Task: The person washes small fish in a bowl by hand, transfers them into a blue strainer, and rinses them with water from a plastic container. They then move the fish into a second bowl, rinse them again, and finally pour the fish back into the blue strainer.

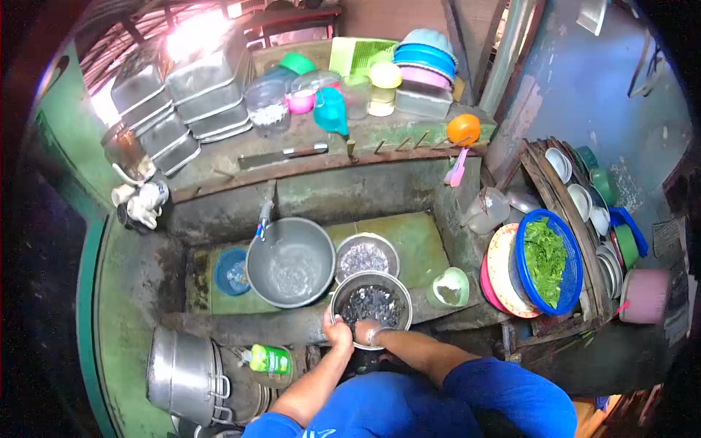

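Note:
My left hand (338,331) grips the left rim of a round metal bowl (407,321), its fingers pressed against the side. Inside this bowl lie dark wet pieces (374,303) that I cannot make out. My right hand (366,333) reaches into the bowl over the near rim; its fingers are hidden among the contents. Just behind stands a second metal bowl (395,257) with pale greyish pieces (364,258). To the left, a large grey basin (290,263) holds water under a tap (265,212).
A small blue bowl (232,271) is at the left of the sink, a pale green bowl (448,287) at its right. Farther right, a blue basket (577,274) holds green leaves (545,263). Large metal pots (175,372) and a green pouch (269,360) are front left.

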Demonstrator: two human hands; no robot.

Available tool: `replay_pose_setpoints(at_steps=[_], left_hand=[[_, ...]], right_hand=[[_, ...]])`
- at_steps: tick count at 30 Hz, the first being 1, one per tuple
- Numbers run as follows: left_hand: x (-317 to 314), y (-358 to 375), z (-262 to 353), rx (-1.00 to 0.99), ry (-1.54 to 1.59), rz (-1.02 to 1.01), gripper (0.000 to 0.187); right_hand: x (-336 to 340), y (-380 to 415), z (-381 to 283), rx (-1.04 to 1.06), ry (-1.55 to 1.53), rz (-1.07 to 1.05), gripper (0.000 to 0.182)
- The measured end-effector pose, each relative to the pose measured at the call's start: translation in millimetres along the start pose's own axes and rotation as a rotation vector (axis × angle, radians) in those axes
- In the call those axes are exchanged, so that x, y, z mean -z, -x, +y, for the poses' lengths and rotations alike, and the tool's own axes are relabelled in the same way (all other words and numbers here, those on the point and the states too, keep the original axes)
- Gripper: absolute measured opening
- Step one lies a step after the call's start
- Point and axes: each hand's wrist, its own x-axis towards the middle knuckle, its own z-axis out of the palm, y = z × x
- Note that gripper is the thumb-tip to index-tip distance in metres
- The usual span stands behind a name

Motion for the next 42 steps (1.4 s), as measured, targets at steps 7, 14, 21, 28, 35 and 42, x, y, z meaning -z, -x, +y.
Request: replay_pose_setpoints(at_steps=[7, 14, 21, 28, 35, 42], left_hand=[[11, -9, -18, -0.178, -0.279, 0.007, 0.04], [11, -3, 1, -0.281, -0.352, -0.079, 0.039], [7, -4, -2, -0.201, -0.357, 0.022, 0.033], [5, -9, -15, -0.222, -0.282, 0.023, 0.032], [8, -6, -6, -0.211, -0.355, 0.014, 0.031], [10, -5, -7, -0.301, -0.289, -0.049, 0.032]], right_hand=[[97, 43, 6, -0.011, -0.012, -0.492, 0.044], [90, -1, 30, -0.239, -0.111, 0.101, 0.049], [25, -18, -27, -0.1, -0.171, 0.007, 0.033], [17, -7, -13, -0.202, -0.307, -0.038, 0.037], [45, 20, -26, -0.094, -0.151, -0.001, 0.037], [116, 15, 20, -0.103, -0.04, -0.003, 0.052]])
